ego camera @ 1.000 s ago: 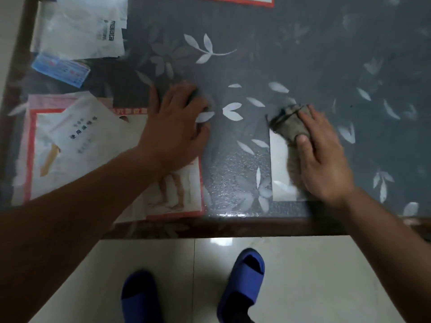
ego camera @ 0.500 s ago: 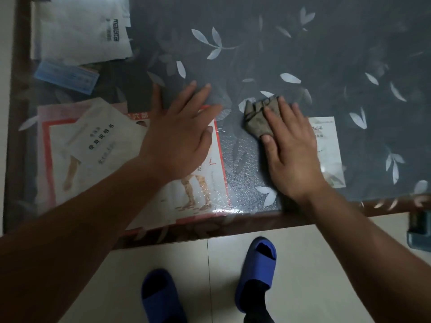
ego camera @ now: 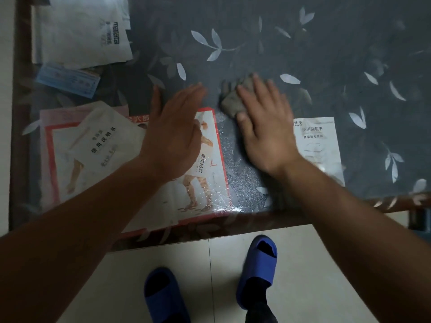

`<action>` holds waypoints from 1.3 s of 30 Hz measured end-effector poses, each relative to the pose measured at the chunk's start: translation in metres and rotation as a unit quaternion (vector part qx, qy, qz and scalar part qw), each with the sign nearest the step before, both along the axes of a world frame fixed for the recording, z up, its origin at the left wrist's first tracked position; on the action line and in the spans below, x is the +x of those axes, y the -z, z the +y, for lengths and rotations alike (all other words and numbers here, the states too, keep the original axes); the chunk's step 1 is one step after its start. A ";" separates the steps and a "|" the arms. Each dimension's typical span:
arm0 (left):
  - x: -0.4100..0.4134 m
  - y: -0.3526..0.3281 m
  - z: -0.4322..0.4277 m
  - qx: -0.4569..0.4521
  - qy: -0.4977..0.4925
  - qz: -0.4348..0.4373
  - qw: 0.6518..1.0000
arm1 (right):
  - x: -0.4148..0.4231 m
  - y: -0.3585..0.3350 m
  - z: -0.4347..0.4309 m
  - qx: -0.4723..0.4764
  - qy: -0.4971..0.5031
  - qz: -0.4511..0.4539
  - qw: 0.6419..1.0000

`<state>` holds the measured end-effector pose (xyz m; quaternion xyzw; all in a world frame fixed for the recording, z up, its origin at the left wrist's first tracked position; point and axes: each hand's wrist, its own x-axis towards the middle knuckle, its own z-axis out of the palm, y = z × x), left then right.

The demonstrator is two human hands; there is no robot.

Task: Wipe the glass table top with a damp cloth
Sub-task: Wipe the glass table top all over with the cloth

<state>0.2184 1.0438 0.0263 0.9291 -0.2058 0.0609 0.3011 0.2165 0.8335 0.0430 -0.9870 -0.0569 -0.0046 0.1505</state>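
A small grey-brown cloth (ego camera: 233, 101) lies bunched on the glass table top (ego camera: 326, 54), which covers a dark sheet with pale leaf shapes. My right hand (ego camera: 263, 129) lies flat on the cloth with straight fingers pressing it to the glass; only the cloth's left part shows past the fingers. My left hand (ego camera: 172, 131) rests flat on the glass just left of it, fingers straight and together, holding nothing. A wet, textured streak (ego camera: 242, 183) shows on the glass below my right hand.
Papers lie under the glass: a red-bordered poster (ego camera: 205, 178), a white leaflet (ego camera: 102, 138), white sheets (ego camera: 81, 31), a blue slip (ego camera: 67, 80) and a manual (ego camera: 319, 141). The table's wooden front edge (ego camera: 256, 220) runs across. My blue slippers (ego camera: 256, 269) stand on pale floor tiles.
My right hand has slid the cloth leftward across the glass, toward my left hand, uncovering the white manual on the right. My left hand's fingers have closed together.
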 end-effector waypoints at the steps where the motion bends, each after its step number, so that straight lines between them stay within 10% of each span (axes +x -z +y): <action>1: 0.001 -0.002 0.002 -0.002 0.002 0.009 1.000 | -0.018 -0.002 0.004 -0.009 -0.046 0.005 0.999; 6: 0.006 -0.008 0.017 0.097 0.050 0.008 0.994 | -0.069 -0.011 -0.026 -0.033 -0.200 0.054 0.978; 12: 0.006 -0.005 0.021 0.163 0.054 0.004 0.985 | -0.002 -0.003 -0.029 -0.002 0.019 0.016 1.000; 19: 0.006 -0.007 0.014 0.226 -0.002 0.018 0.974 | -0.085 -0.013 -0.033 -0.055 -0.207 0.057 0.975; 25: 0.007 -0.007 0.014 0.238 0.004 0.030 0.971 | 0.008 -0.002 -0.046 -0.010 0.125 0.024 0.992; 29: 0.007 -0.010 0.015 0.230 0.005 0.038 0.972 | -0.035 -0.009 -0.031 -0.010 0.015 0.037 0.999; 34: 0.007 -0.011 0.016 0.222 0.006 0.045 0.974 | -0.119 -0.020 -0.007 0.091 0.111 0.068 0.987; 39: 0.008 -0.012 0.017 0.201 0.009 0.049 0.978 | -0.145 -0.011 0.070 -0.013 0.095 0.079 0.992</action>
